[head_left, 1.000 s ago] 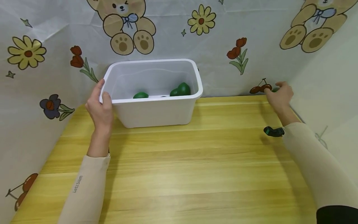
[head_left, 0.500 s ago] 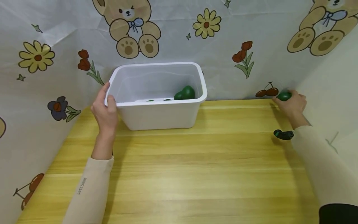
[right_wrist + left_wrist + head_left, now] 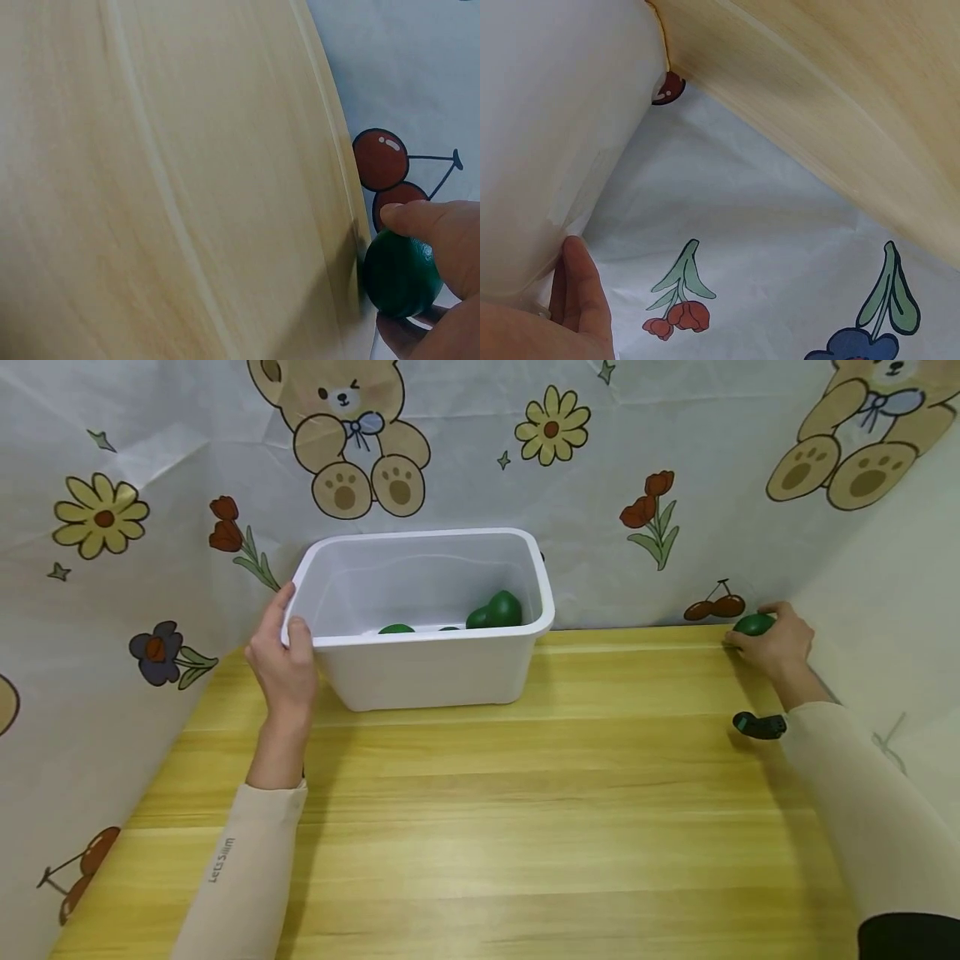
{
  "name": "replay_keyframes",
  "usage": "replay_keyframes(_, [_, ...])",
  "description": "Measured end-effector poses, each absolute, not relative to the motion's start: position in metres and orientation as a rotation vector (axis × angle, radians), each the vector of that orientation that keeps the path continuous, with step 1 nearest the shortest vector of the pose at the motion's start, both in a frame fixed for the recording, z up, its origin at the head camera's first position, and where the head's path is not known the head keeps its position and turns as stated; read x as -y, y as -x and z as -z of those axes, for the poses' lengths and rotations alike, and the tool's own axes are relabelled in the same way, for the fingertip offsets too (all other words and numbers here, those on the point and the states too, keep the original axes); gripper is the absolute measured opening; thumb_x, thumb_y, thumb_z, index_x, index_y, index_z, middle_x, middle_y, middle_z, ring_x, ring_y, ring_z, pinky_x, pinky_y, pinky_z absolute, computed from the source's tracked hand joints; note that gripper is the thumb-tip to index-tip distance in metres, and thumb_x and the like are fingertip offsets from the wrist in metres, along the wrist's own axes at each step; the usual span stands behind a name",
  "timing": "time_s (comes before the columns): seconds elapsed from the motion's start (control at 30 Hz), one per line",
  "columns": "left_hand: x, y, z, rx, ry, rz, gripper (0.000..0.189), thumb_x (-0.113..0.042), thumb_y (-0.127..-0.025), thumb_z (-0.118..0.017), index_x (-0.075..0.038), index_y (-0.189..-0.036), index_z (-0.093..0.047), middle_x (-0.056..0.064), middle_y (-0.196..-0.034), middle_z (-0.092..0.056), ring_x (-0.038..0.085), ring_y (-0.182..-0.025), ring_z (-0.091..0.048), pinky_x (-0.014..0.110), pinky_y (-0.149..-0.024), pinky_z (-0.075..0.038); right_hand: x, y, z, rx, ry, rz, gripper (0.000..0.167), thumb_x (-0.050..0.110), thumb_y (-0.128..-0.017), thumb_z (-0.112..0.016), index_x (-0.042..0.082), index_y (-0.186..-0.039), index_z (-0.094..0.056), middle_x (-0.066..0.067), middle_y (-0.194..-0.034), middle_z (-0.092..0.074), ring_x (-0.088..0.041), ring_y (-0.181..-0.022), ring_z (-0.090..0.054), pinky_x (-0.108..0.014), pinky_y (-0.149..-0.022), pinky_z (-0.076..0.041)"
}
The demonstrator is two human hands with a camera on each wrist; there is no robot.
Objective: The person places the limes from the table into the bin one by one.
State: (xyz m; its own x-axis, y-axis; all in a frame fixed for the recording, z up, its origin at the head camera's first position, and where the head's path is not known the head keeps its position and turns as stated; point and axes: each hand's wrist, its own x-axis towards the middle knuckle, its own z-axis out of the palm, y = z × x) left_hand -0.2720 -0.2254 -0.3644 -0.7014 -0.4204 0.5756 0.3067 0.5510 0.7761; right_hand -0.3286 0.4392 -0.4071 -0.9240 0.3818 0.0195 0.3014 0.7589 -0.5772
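Note:
A white plastic bin [image 3: 420,672] stands at the back of the wooden table. My left hand [image 3: 283,664] grips its left rim, thumb over the near corner. In the left wrist view the fingers [image 3: 585,289] lie along the bin's outer wall. Inside the bin, a pear-shaped green thing [image 3: 504,608] lies at the right, and the top of another green thing [image 3: 396,629] shows above the front rim. At the far right corner my right hand [image 3: 783,639] pinches a smooth, rounded dark green fruit [image 3: 403,274] between thumb and fingers, close to the table's back edge.
The wooden table [image 3: 540,810] runs back to a wall sheet [image 3: 457,452] printed with bears and flowers. A plain pale wall [image 3: 900,635] borders the right side, close to my right forearm. A small black device [image 3: 759,725] sits at my right wrist.
My right hand has taken hold of the green fruit at the right corner and lowered it slightly. The left hand stays on the bin rim. The head view has shifted a little.

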Motion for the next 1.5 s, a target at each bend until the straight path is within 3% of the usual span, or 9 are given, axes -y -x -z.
replay_keyframes(0.4, [0.228,0.274,0.36,2.017,-0.089,1.2,0.053,-0.033,-0.097,-0.045,-0.02,-0.144,-0.067,-0.004,-0.141,-0.069,0.015,-0.129,-0.067,0.046,-0.106,-0.056,-0.398,0.324,0.392,2.654,0.391,-1.045,0.09,0.054,-0.096,-0.065,0.002,-0.161,-0.032,-0.035,-0.161,-0.032,-0.053,-0.149,-0.021,-0.067,-0.108,-0.045])
replay_keyframes(0.6, [0.229,0.275,0.361,2.018,-0.092,1.194,0.053,-0.033,-0.097,-0.044,-0.02,-0.143,-0.068,-0.004,-0.141,-0.069,0.015,-0.129,-0.067,0.046,-0.106,-0.056,-0.352,0.327,0.361,2.599,0.231,-1.048,0.085,0.052,-0.094,-0.069,0.008,-0.16,-0.037,-0.029,-0.161,-0.039,-0.048,-0.141,-0.043,-0.063,-0.106,-0.05])
replay_keyframes(0.83, [0.228,0.274,0.362,2.01,-0.093,1.189,0.053,-0.032,-0.097,-0.044,-0.019,-0.142,-0.068,-0.002,-0.14,-0.07,0.015,-0.128,-0.067,0.045,-0.106,-0.056,-0.295,0.325,0.329,2.537,0.03,-1.012,0.076,0.048,-0.092,-0.076,0.013,-0.154,-0.048,-0.016,-0.152,-0.055,-0.037,-0.127,-0.063,-0.042,-0.102,-0.058])
replay_keyframes(1.07, [0.227,0.274,0.36,2.002,-0.087,1.197,0.054,-0.032,-0.096,-0.044,-0.019,-0.142,-0.068,-0.002,-0.139,-0.07,0.014,-0.127,-0.068,0.044,-0.105,-0.057,-0.253,0.316,0.306,2.47,-0.127,-1.023,0.073,0.038,-0.09,-0.081,0.012,-0.151,-0.051,-0.016,-0.146,-0.059,-0.036,-0.124,-0.066,-0.045,-0.107,-0.056])
replay_keyframes(1.5, [0.227,0.273,0.363,2.008,-0.087,1.205,0.053,-0.032,-0.097,-0.044,-0.018,-0.142,-0.068,-0.002,-0.139,-0.07,0.016,-0.127,-0.069,0.045,-0.105,-0.057,-0.202,0.305,0.274,2.454,-0.272,-1.017,0.07,0.041,-0.089,-0.082,0.015,-0.147,-0.055,-0.008,-0.144,-0.064,-0.026,-0.12,-0.071,-0.041,-0.106,-0.057])
